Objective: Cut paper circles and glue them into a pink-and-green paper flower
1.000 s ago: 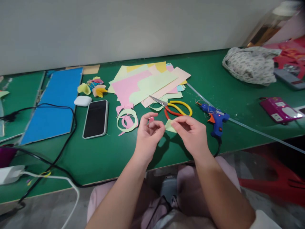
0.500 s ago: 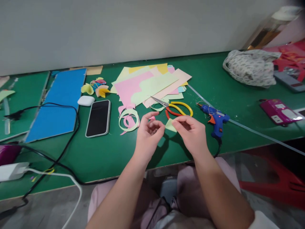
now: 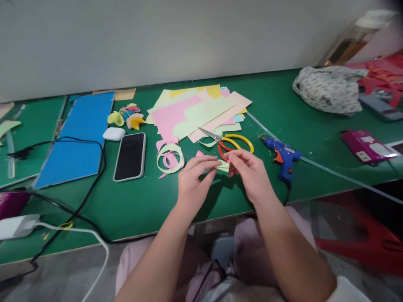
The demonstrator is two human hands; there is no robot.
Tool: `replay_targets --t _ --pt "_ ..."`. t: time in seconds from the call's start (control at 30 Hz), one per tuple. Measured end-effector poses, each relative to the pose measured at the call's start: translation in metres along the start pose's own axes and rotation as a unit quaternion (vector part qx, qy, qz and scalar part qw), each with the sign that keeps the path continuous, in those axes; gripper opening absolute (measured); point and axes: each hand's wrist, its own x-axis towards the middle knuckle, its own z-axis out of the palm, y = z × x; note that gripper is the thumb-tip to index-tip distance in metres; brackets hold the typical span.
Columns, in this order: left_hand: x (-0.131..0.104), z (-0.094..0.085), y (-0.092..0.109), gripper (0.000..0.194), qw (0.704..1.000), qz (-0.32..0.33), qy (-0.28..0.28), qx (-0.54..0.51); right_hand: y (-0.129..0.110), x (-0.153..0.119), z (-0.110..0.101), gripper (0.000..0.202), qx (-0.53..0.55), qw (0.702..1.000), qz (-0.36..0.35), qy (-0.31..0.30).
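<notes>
A small piece of pale green paper (image 3: 223,166) is held between my two hands above the green table, and it looks folded or curled. My left hand (image 3: 195,175) pinches its left end between thumb and fingers. On the other end, the fingertips of my right hand (image 3: 248,171) are closed. Just beyond the hands lie scissors (image 3: 234,143) with red and yellow handles, blades apart and pointing left. A small pink paper piece (image 3: 199,154) shows behind my left fingers. Ring-shaped green paper offcuts (image 3: 170,159) lie over pink scraps to the left.
Stacked coloured paper sheets (image 3: 201,111) lie at the back. A blue glue gun (image 3: 283,155) with a long glue stick is on the right, near a purple box (image 3: 367,147). A phone (image 3: 130,157), white case (image 3: 113,134), paper petals (image 3: 136,120), blue board (image 3: 77,138) and cables are left.
My left fingers have come down onto the green paper, which both hands now hold. The paper looked flatter before and now appears folded or curled.
</notes>
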Motion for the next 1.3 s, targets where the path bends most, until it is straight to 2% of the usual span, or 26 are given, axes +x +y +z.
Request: replay_targets --t 0.1,0.17,0.3,0.4,0.6,0.93,1.1,1.3 --pt "0.001 -0.001 0.0 0.014 0.997 -0.062 0.003 -0.046 -0.004 -0.002 -0.001 0.012 -0.045 0.997 -0.056 0.007" --pt "0.001 -0.002 0.0 0.012 0.996 -0.076 0.007 -0.054 -0.006 -0.004 -0.001 0.008 -0.085 0.991 -0.106 0.001" --pt "0.002 -0.005 0.004 0.013 0.999 -0.048 0.015 -0.014 -0.008 -0.007 0.0 0.026 -0.128 0.976 -0.173 -0.019" --pt "0.002 -0.007 0.007 0.012 0.998 -0.006 0.037 0.044 -0.008 -0.008 0.001 0.023 -0.143 0.969 -0.2 -0.022" --pt "-0.001 -0.009 0.013 0.011 0.997 0.052 0.054 0.017 -0.009 -0.009 0.002 0.015 -0.111 0.974 -0.197 -0.004" --pt "-0.003 -0.007 0.021 0.015 0.997 0.012 0.052 -0.059 -0.012 -0.012 0.003 0.016 -0.079 0.975 -0.207 -0.023" --pt "-0.004 -0.006 0.018 0.021 0.996 0.026 0.043 -0.075 -0.011 -0.011 0.001 0.019 -0.084 0.976 -0.194 -0.057" --pt "-0.004 -0.005 0.015 0.019 0.997 0.039 0.041 -0.059 -0.012 -0.013 0.001 0.011 -0.111 0.966 -0.231 -0.03"
